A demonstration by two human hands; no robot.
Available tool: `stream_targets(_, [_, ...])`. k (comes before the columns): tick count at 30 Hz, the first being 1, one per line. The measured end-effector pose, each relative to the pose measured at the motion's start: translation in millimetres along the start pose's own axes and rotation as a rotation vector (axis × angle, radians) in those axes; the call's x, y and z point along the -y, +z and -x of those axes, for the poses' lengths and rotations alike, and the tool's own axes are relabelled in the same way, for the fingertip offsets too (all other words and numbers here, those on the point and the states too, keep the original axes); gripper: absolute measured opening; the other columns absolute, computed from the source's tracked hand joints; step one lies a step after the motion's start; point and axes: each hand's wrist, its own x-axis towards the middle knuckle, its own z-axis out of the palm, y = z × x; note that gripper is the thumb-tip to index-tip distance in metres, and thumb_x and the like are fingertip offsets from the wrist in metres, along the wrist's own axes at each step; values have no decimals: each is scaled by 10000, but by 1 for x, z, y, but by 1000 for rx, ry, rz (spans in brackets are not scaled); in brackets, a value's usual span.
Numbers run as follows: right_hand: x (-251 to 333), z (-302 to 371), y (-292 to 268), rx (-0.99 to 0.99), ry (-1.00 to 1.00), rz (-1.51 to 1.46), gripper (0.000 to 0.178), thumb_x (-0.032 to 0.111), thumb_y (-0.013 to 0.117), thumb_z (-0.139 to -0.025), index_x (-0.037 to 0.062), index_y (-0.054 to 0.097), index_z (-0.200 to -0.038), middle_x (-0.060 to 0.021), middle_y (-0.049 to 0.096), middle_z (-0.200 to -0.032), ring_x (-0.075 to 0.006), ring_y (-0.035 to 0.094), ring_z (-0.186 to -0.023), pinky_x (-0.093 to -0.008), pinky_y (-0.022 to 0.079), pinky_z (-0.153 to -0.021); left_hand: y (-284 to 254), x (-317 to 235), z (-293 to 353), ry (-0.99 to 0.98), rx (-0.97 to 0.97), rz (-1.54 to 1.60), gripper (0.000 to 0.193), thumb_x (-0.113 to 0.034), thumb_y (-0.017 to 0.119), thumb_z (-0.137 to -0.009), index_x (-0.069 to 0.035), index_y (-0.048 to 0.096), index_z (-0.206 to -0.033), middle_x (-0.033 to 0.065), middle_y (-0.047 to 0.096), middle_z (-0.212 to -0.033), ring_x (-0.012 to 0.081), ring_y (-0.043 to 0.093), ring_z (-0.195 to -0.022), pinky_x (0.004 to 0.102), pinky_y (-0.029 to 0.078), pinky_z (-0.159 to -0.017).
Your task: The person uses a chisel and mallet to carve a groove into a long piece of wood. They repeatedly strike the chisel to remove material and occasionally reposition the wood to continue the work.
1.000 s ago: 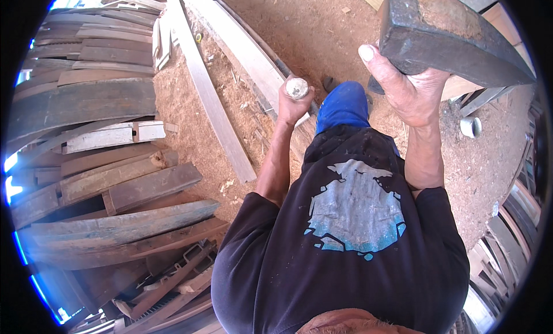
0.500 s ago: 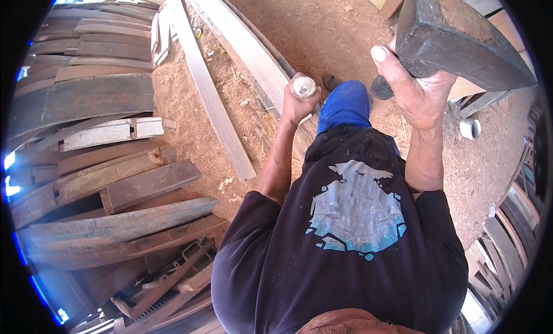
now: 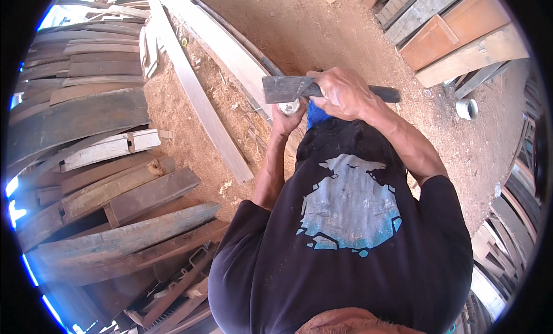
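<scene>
My left hand [image 3: 285, 124] is wrapped round an upright, round-ended handle [image 3: 290, 107] with a pale, worn top. Whatever lies below that handle is hidden by my fist. My right hand [image 3: 343, 95] grips a dark, heavy-headed striking tool [image 3: 282, 90] by its short handle. Its head is over the top of the round-ended handle, touching or nearly so. Below and ahead of my left hand runs a long pale timber [image 3: 216, 34], with a blue-covered knee [image 3: 317, 115] beside it.
A loose pale plank [image 3: 201, 98] lies on sawdust to the left. Stacked boards [image 3: 98, 115] fill the left side. More panels [image 3: 438, 40] lean at the far right, near a white cylinder [image 3: 467, 109] on the ground. Scrap wood [image 3: 512, 230] lies at right.
My right hand has swung the striking tool down and leftward, from raised at the right to the top of the handle in my left hand. The left hand keeps its grip.
</scene>
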Motion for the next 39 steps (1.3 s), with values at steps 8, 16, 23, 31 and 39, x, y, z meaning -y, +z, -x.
stream_targets(8, [19,16,-27,-459,-187,-438,332,151,730,-811,17,661,-1107,-179,693,-1047,-316,669,-962,-402,519,-892,8,-92,-45,180,-248,64,321,-67,766,-793,-4,652,-1087,80,718,-1008,154,666,-923,303,535,-829])
stream_targets(16, [22,36,-51,-620,-18,-613,272,57,745,-826,15,675,-1086,-80,698,-1028,-168,652,-943,-330,522,-843,3,-32,-66,-31,-85,45,217,-69,772,-795,-79,567,-868,-23,606,-782,65,573,-722,250,489,-667])
stream_targets(23, [15,40,-53,-705,3,-622,198,50,757,-824,21,708,-1013,-47,718,-939,-129,659,-851,-310,534,-771,0,-41,-59,-34,-95,57,207,-59,759,-802,-80,560,-855,-28,597,-770,54,557,-715,246,480,-655])
stream_targets(31, [39,26,-59,-835,-147,-687,134,30,777,-839,29,663,-909,9,659,-838,-75,599,-723,-252,493,-645,-2,-37,-45,-9,-23,23,211,-58,759,-798,-76,556,-851,-24,603,-767,57,556,-714,248,476,-644])
stream_targets(39, [-23,3,19,-94,140,48,251,196,716,-814,37,659,-1000,-208,703,-872,-389,692,-832,-470,540,-715,3,-25,-21,116,15,-74,311,-65,768,-782,-6,645,-1062,72,716,-908,138,668,-832,294,538,-759])
